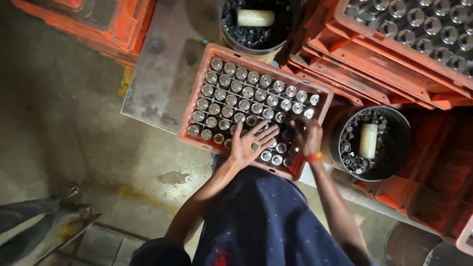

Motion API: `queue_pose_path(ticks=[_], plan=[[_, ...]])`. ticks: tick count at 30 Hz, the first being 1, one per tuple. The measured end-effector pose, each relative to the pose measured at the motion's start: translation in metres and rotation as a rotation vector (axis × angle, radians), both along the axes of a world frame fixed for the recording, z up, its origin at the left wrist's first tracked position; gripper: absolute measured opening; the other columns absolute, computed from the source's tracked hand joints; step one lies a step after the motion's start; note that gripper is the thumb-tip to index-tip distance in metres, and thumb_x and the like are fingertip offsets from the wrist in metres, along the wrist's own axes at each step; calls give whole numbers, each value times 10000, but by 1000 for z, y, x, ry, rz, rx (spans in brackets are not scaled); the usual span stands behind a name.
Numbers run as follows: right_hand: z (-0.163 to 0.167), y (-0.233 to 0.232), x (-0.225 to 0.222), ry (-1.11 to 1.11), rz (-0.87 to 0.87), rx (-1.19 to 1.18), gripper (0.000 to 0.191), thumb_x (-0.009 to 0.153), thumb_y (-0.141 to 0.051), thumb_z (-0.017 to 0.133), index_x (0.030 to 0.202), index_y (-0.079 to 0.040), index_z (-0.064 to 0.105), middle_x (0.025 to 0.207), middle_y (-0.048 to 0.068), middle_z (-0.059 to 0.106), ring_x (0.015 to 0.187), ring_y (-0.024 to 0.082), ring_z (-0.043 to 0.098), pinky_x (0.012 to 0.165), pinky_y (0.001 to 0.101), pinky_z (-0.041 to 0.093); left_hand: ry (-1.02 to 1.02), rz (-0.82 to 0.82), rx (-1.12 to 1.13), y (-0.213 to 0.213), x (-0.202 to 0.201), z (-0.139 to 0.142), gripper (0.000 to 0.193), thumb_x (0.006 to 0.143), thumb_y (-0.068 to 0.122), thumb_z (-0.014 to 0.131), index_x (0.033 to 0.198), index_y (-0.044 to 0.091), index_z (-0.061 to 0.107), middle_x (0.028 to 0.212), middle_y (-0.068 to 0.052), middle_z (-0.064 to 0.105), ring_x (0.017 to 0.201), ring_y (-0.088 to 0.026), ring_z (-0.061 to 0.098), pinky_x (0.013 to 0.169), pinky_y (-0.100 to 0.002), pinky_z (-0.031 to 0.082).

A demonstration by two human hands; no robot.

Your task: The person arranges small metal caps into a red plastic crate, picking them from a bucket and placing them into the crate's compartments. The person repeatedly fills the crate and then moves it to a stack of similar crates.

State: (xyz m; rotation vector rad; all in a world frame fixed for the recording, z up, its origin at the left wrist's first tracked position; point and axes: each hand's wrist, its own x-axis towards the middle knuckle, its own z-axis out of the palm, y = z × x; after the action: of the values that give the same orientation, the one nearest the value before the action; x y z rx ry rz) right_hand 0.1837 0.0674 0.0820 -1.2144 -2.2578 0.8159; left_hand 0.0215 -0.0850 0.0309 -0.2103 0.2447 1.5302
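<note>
An orange plastic tray (196, 106), scuffed and grimy, sits tilted on a grey metal surface (157, 74), packed with neat rows of short, shiny metal cylinders (236, 101) standing on end. Over the tray's near edge, the left hand (250, 143) lies flat with fingers spread wide, palm up, one small dark piece (255, 146) resting on it. Just beside it, over the tray's near right corner, the right hand (308, 137), a red band at the wrist, reaches among the cylinders; whether it grips one cannot be told. Right of the tray stands a dark round bucket (399, 128) of similar parts; another bucket (290, 19) stands beyond the tray.
</note>
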Motion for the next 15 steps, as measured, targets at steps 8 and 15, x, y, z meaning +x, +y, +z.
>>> queue_pose_path(ticks=[8, 15], plan=[[22, -88, -15, 116, 205, -193, 249, 887, -147, 788, 1116, -49, 773, 1028, 141, 737, 894, 238, 710, 776, 359, 560, 166, 12, -19, 19, 18, -7, 936, 1012, 785, 269, 1661, 110, 279, 1628, -217, 419, 1408, -337, 474, 1130, -371, 383], [-4, -60, 19, 179, -153, -183, 161, 889, -146, 812, 1031, -79, 774, 989, 99, 745, 872, 266, 680, 770, 359, 533, 213, 33, -109, 10, 6, 6, 902, 977, 756, 238, 1603, 116, 344, 1574, -197, 467, 1440, -327, 464, 1137, -454, 413]])
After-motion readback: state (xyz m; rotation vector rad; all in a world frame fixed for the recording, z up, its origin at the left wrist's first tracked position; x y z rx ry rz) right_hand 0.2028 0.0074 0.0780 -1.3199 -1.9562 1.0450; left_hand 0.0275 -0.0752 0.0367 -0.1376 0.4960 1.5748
